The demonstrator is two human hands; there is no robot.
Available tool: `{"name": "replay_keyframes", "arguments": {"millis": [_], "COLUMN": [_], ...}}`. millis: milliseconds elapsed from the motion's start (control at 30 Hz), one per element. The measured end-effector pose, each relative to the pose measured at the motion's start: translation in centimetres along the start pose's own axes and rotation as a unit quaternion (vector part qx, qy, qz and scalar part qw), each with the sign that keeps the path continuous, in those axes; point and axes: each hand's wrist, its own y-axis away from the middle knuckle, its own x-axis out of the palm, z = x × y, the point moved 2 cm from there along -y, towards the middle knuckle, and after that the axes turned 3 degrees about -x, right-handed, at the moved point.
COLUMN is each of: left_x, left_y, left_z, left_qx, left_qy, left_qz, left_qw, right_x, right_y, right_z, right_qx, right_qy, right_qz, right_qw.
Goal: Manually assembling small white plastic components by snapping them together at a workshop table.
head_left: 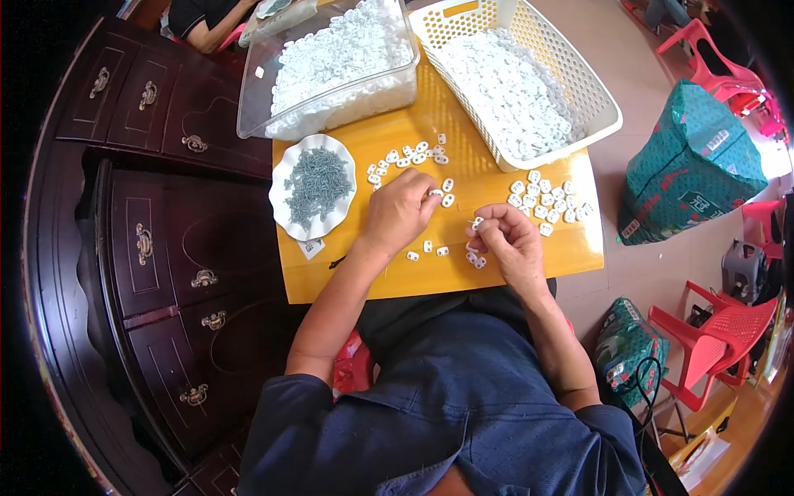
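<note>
My left hand (403,208) is over the middle of the yellow table, its thumb and fingers closed on a small white two-holed plastic piece (436,193). To its right, my right hand (514,246) pinches another white plastic piece (477,222) between thumb and fingertips. Several similar pieces (447,200) lie just beyond my left fingers, and a curved row of them (405,157) stretches further back. Some pieces (428,246) rest nearer me, between the hands. A larger scattered group (546,198) sits beyond my right hand. Small grey screws (317,186) fill a white scalloped dish (281,211) on the left.
At the table's back stand a clear plastic bin (356,93) and a cream perforated basket (608,116), both heaped with white pieces. Dark drawer cabinets (178,240) border the left. Teal bags (686,174) and red chairs (711,339) occupy the right floor. Another person's arm (217,31) shows behind the bin.
</note>
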Motion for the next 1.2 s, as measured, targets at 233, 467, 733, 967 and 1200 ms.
{"name": "replay_keyframes", "arguments": {"millis": [233, 467, 733, 967, 1200], "left_x": [-1.4, -2.4, -2.0, -2.4, -2.2], "left_y": [0.9, 2.5, 3.5, 3.5, 3.5], "left_z": [-0.4, -1.4, -1.9, -2.6, -2.6], "left_qx": [-0.046, -0.081, -0.07, -0.047, -0.04], "left_qy": [0.129, 0.402, 0.429, 0.422, 0.406], "left_qz": [0.003, 0.028, 0.078, 0.072, 0.06], "left_qw": [0.991, 0.912, 0.897, 0.902, 0.911], "right_x": [0.2, 0.9, 1.6, 1.7, 1.8], "right_y": [0.0, -0.1, 0.0, 0.1, 0.0], "right_z": [0.3, 0.7, 0.5, 0.5, 0.5], "right_qx": [-0.003, 0.006, 0.015, 0.007, 0.004], "right_qy": [-0.001, -0.003, -0.002, 0.005, 0.004], "right_qz": [0.005, 0.017, 0.029, 0.035, 0.04], "right_qw": [1.0, 1.0, 0.999, 0.999, 0.999]}}
